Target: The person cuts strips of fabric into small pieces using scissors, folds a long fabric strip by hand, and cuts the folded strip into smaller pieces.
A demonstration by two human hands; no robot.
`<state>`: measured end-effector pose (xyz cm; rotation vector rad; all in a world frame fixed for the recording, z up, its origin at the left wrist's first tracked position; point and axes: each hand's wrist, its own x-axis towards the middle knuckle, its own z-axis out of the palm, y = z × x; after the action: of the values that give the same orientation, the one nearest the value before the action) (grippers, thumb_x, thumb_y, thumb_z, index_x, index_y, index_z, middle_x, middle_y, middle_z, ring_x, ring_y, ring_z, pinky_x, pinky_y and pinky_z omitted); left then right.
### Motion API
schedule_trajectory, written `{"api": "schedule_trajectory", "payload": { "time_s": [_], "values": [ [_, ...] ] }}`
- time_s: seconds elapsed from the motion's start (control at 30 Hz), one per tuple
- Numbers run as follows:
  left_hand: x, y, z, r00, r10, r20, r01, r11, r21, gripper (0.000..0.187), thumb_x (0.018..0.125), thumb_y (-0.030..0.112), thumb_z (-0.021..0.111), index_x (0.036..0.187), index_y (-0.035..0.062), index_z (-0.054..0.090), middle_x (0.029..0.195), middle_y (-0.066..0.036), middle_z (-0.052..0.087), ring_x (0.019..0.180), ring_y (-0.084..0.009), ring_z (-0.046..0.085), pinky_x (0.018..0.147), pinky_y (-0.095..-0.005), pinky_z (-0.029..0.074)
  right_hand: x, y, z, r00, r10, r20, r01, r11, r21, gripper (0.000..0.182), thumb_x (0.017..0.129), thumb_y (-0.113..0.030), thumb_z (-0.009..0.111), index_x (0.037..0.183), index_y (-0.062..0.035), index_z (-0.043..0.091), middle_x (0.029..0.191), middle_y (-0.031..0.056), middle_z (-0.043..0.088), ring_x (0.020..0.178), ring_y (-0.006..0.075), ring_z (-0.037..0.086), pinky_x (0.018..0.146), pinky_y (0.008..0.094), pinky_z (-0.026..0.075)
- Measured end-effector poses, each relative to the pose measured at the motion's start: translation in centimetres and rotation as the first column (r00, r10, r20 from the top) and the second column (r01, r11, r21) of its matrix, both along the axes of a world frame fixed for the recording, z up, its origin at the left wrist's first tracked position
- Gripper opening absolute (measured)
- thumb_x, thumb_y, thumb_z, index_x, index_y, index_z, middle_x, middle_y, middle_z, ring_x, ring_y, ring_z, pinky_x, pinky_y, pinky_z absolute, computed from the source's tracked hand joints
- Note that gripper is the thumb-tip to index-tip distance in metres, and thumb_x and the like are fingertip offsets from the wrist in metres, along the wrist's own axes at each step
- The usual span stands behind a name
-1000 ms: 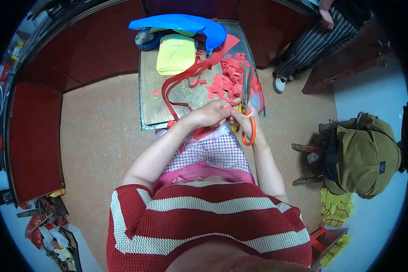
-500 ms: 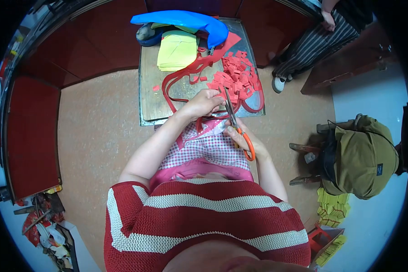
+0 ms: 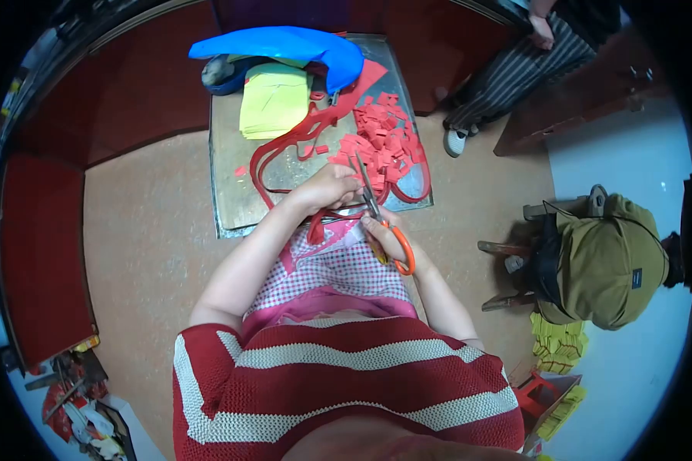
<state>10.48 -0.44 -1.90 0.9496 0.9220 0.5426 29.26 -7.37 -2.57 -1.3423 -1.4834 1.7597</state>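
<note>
My left hand [image 3: 329, 187] is closed on a red strip [image 3: 317, 229] at the near edge of the low table [image 3: 224, 192]. My right hand [image 3: 386, 237] holds orange-handled scissors [image 3: 404, 247], their blades pointing away from me and slightly parted beside my left fingertips. Just beyond the blades lies a heap of small red pieces [image 3: 384, 138]. Long red strips [image 3: 261, 165] curve over the tabletop to the left of the heap. A stack of yellow sheets [image 3: 275, 101] lies farther back, in front of a blue bag [image 3: 284, 44].
At the upper right stands a person in striped trousers [image 3: 527, 77]. An olive backpack [image 3: 611, 261] rests on a wooden stool [image 3: 504, 248] at the right. Yellow bundles [image 3: 559, 342] and a red stool [image 3: 538, 392] are at the lower right. Assorted clutter [image 3: 77, 399] lies lower left.
The whole view has shifted, so the table and hands appear farther left and slightly lower. The red strip end hangs more visibly below my left hand. The scissors remain in my right hand.
</note>
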Motion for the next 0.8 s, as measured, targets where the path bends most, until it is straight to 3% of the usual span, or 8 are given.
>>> {"api": "schedule_trajectory", "payload": {
  "time_s": [0.1,0.17,0.23,0.43,0.5,0.53,0.7,0.8],
  "values": [
    [-0.5,1.4,-1.8,0.999,0.008,0.052,-0.002,0.995,-0.102,0.013,0.088,0.014,0.052,0.084,0.0025,0.057,0.051,0.007,0.039,0.038,-0.0016,0.027,0.036,-0.0200,0.017,-0.4,0.5,-1.4,0.988,-0.076,-0.131,0.062,0.993,-0.105,0.018,0.093,-0.025,0.050,0.085,-0.0087,0.048,0.056,-0.0027,0.043,0.042,0.0058,0.039,0.036,0.0214,0.029],
    [-0.6,2.1,-1.9,0.996,-0.003,0.087,0.015,0.990,-0.137,0.015,0.088,0.014,0.052,0.086,0.0007,0.058,0.051,0.007,0.038,0.038,-0.0016,0.027,0.036,-0.0197,0.016,-1.0,0.6,-1.5,0.977,-0.203,-0.064,0.184,0.956,-0.228,0.020,0.093,-0.024,0.049,0.082,-0.0080,0.049,0.047,-0.0038,0.037,0.033,0.0062,0.031,0.033,0.0222,0.025],
    [-0.6,2.7,-3.2,0.963,0.106,0.249,-0.020,0.945,-0.325,0.016,0.089,0.012,0.051,0.089,-0.0017,0.058,0.051,0.006,0.037,0.039,-0.0017,0.027,0.036,-0.0198,0.017,-1.7,0.3,-2.3,0.974,-0.213,-0.073,0.187,0.945,-0.268,0.021,0.093,-0.025,0.050,0.082,-0.0074,0.050,0.046,-0.0033,0.038,0.032,0.0065,0.031,0.032,0.0226,0.025],
    [-0.5,0.2,-3.1,0.970,0.010,0.242,0.037,0.981,-0.191,0.016,0.091,0.011,0.046,0.090,-0.0005,0.057,0.055,0.004,0.040,0.040,-0.0035,0.028,0.035,-0.0184,0.021,-0.8,1.6,-1.3,0.970,-0.242,0.018,0.240,0.946,-0.216,0.018,0.092,-0.021,0.052,0.092,-0.0035,0.053,0.056,0.0032,0.054,0.041,0.0085,0.046,0.035,0.0221,0.035],
    [-0.2,-0.6,-2.8,0.984,-0.034,0.176,0.055,0.991,-0.119,0.013,0.091,0.012,0.046,0.090,0.0028,0.054,0.056,0.003,0.043,0.040,-0.0031,0.030,0.035,-0.0181,0.022,-1.1,1.9,1.0,0.935,-0.339,-0.108,0.294,0.907,-0.300,0.017,0.090,-0.016,0.055,0.100,-0.0031,0.052,0.066,0.0044,0.058,0.049,0.0083,0.051,0.040,0.0219,0.039],
    [-0.2,-0.7,-2.5,0.980,-0.124,0.153,0.133,0.990,-0.053,0.010,0.092,0.015,0.047,0.088,0.0063,0.049,0.058,0.002,0.046,0.040,-0.0030,0.033,0.035,-0.0183,0.023,-1.3,2.0,1.1,0.934,-0.341,-0.106,0.298,0.908,-0.294,0.017,0.090,-0.016,0.055,0.100,-0.0031,0.052,0.066,0.0044,0.058,0.049,0.0083,0.051,0.040,0.0219,0.039],
    [0.5,-2.6,-0.5,0.995,-0.098,0.006,0.098,0.995,0.019,0.014,0.094,0.019,0.047,0.085,0.0088,0.043,0.056,0.002,0.046,0.040,-0.0036,0.037,0.035,-0.0195,0.025,-1.4,2.7,0.5,0.953,-0.271,-0.132,0.287,0.950,0.122,0.027,0.083,-0.002,0.059,0.108,-0.0016,0.049,0.071,0.0010,0.054,0.053,0.0073,0.050,0.046,0.0216,0.041],
    [0.1,-3.3,-0.2,0.994,-0.106,-0.004,0.106,0.993,0.042,0.014,0.094,0.019,0.048,0.085,0.0076,0.047,0.056,0.003,0.047,0.041,-0.0036,0.037,0.036,-0.0195,0.026,-1.2,2.4,1.1,0.942,-0.301,-0.148,0.318,0.942,0.105,0.027,0.081,0.000,0.058,0.107,-0.0019,0.049,0.069,-0.0001,0.052,0.053,0.0072,0.049,0.047,0.0213,0.040]
  ]
}}
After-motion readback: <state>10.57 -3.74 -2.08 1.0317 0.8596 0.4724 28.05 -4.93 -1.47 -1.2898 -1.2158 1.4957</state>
